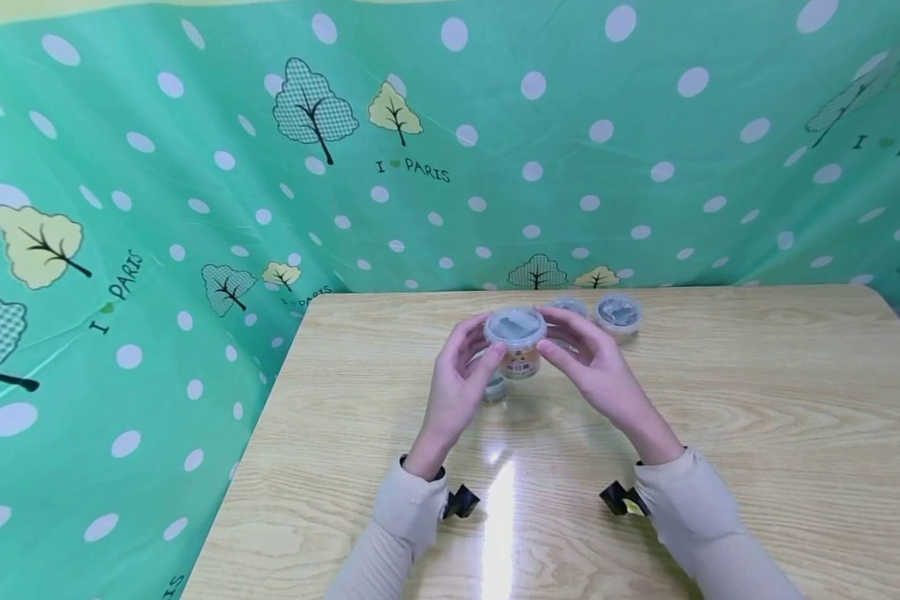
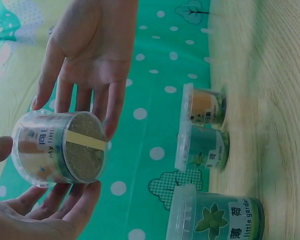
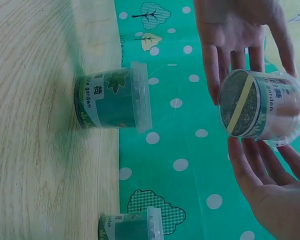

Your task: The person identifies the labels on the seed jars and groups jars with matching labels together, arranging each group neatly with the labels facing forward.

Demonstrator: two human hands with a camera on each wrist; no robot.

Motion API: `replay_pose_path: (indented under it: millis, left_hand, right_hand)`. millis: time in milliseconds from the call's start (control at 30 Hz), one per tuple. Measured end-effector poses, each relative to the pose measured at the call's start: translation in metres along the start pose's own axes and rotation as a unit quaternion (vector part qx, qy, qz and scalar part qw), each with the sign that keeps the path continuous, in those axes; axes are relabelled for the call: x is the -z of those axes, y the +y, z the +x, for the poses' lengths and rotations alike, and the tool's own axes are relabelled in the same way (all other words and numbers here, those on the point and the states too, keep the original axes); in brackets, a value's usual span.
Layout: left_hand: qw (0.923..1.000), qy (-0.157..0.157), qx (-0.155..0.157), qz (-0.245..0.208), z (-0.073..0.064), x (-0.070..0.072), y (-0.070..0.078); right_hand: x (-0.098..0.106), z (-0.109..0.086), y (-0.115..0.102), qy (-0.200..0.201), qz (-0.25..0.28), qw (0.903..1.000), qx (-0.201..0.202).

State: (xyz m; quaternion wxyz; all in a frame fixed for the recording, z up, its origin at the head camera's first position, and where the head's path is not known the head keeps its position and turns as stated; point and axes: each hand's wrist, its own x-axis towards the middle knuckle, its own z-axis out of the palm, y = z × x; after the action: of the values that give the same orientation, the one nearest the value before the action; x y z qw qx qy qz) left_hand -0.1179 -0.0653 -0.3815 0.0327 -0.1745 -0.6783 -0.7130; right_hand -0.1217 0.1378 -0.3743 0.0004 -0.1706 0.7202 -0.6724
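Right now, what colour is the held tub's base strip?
Pale yellow strip, clearest in the right wrist view.

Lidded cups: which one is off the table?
The cup held up between the left hand and right hand; the other three cups stand upright on the table.

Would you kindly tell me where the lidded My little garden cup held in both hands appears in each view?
Head: the My little garden cup is just right of and below centre, between the left hand and right hand.
Left wrist: the My little garden cup is at the left, slightly below mid-height.
Right wrist: the My little garden cup is at the right, near mid-height.
Shared landmark: the green polka-dot cloth.
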Motion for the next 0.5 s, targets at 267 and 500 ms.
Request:
replay_pose_path:
  millis: [267, 500]
  left_hand:
    - [0.9999, 0.009, -0.011, 0.008, 0.007, 0.005, -0.003]
    - [0.9997, 0.015, -0.003, 0.020, 0.012, 0.009, -0.007]
  right_hand:
    - [-0.002, 0.009, 0.001, -0.007, -0.028, 0.9995, -0.010]
    - [-0.004, 0.017, 0.007, -0.009, -0.022, 0.9996, -0.014]
